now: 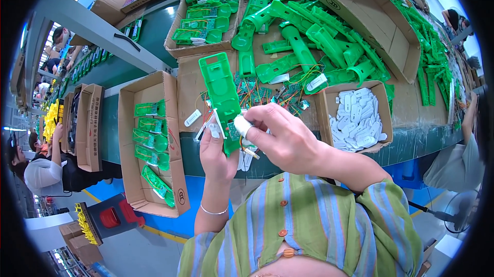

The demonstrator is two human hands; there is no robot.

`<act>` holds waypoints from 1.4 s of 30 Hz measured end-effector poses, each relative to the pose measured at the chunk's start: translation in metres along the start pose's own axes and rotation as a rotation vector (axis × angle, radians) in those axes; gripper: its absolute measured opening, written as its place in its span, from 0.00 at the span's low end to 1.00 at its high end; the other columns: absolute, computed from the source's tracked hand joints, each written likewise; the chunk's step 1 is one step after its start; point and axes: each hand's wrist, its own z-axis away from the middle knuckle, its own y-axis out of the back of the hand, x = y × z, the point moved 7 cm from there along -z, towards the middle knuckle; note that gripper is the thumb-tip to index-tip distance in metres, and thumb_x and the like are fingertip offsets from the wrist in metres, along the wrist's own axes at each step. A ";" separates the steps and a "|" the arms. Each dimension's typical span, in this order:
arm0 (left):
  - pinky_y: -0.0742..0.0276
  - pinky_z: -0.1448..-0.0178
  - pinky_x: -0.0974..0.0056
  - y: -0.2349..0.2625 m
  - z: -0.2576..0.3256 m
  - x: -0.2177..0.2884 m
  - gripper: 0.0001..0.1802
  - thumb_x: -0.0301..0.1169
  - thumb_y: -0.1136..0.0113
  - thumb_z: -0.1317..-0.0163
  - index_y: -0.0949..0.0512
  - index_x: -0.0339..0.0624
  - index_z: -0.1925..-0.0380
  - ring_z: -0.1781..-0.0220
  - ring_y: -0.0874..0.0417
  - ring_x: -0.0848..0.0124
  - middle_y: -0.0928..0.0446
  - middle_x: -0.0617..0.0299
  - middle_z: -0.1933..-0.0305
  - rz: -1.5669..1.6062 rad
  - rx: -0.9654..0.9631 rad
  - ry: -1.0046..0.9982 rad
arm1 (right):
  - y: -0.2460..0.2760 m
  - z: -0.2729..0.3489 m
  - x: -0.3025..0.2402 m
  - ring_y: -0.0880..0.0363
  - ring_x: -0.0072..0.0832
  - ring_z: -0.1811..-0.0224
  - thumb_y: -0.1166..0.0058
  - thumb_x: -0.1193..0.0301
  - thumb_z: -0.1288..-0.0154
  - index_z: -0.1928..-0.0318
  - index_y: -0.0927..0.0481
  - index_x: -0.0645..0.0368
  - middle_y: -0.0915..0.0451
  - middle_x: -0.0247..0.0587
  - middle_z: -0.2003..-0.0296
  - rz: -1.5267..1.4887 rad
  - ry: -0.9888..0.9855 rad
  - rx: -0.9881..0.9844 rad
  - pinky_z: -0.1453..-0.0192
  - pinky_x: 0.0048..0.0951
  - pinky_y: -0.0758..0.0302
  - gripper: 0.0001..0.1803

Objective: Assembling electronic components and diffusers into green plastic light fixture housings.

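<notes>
My left hand [216, 156] grips the lower end of a long green plastic housing half [219, 79], held upright above the table's front edge. A white cot covers a fingertip of that hand. Inside the housing's lower part sits a small green circuit board [233, 132]. My right hand [288, 135], with white cots on its fingers, is closed in a pinch at this board; its fingertips hide part of it. Thin wires with a pale connector [251, 153] hang below the right fingers. Behind both hands lies a tangle of small wired circuit boards [267, 93].
Left stands a carton [172, 174] of housings fitted with boards; another such carton [172, 45] is at the back. Right, a box [386, 99] holds white oval plastic pieces. Loose green housings [298, 45] are heaped behind, beside a tilted empty carton [370, 24]. Other people work on both sides.
</notes>
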 end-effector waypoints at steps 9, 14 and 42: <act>0.27 0.46 0.60 0.006 0.004 -0.012 0.18 0.30 0.58 0.35 0.35 0.35 0.47 0.49 0.25 0.63 0.29 0.52 0.49 0.177 -0.040 0.072 | -0.008 -0.003 -0.007 0.30 0.35 0.67 0.46 0.76 0.58 0.65 0.25 0.68 0.32 0.45 0.65 0.135 -0.013 -0.044 0.70 0.28 0.27 0.15; 0.25 0.49 0.63 0.005 0.007 -0.011 0.17 0.32 0.56 0.35 0.33 0.35 0.49 0.51 0.23 0.65 0.26 0.54 0.51 0.060 -0.005 0.048 | -0.015 -0.003 -0.010 0.30 0.36 0.67 0.48 0.75 0.63 0.69 0.26 0.70 0.32 0.47 0.66 0.203 -0.018 -0.111 0.71 0.27 0.26 0.15; 0.32 0.43 0.63 -0.004 0.015 -0.016 0.20 0.34 0.59 0.34 0.37 0.35 0.44 0.46 0.28 0.67 0.31 0.56 0.47 -0.252 0.100 0.037 | -0.017 0.014 0.009 0.29 0.35 0.66 0.46 0.75 0.62 0.70 0.26 0.66 0.31 0.43 0.65 0.153 0.035 -0.127 0.68 0.27 0.25 0.13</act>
